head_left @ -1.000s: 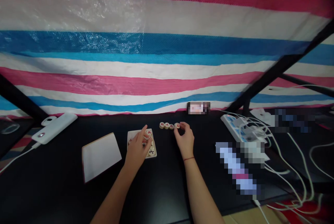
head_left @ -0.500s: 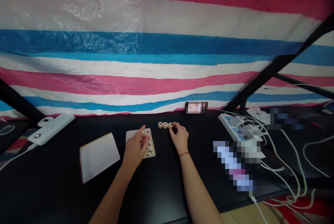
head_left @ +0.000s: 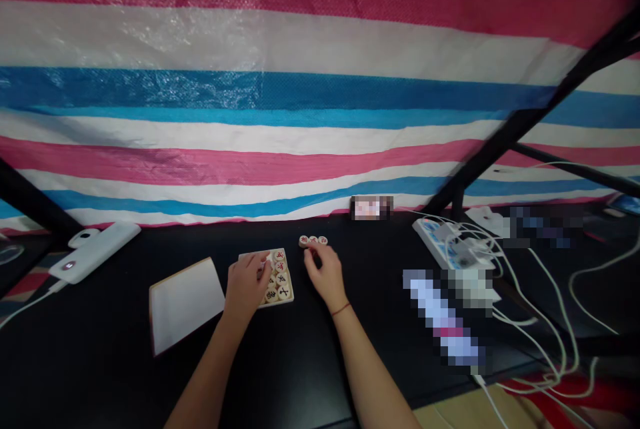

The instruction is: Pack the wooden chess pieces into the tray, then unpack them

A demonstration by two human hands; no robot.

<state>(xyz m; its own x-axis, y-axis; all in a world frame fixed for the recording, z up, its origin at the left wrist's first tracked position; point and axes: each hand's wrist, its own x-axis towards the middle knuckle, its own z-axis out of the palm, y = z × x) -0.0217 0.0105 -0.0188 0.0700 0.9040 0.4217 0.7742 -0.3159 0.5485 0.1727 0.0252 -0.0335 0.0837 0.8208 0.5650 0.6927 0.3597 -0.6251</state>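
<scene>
A small white tray [head_left: 250, 257] on the black table holds several round wooden chess pieces [head_left: 278, 281] with red and black characters. My left hand [head_left: 245, 282] rests on the tray's left half, fingers curled over the pieces; whether it grips one is hidden. Just beyond the tray, three pieces [head_left: 313, 241] lie in a short row. My right hand [head_left: 325, 272] hovers just in front of that row, fingers bent down at its near edge, and a thin red cord circles the wrist.
A white lid or card [head_left: 185, 299] lies left of the tray. A white power bank [head_left: 93, 252] sits far left with a cable. A power strip [head_left: 445, 245] and tangled white cables [head_left: 540, 309] fill the right. A striped tarp [head_left: 300, 95] hangs behind.
My right hand drew back leftward and toward me along the row, which now shows three pieces instead of four. The left hand slid left and nearer on the tray, uncovering more pieces.
</scene>
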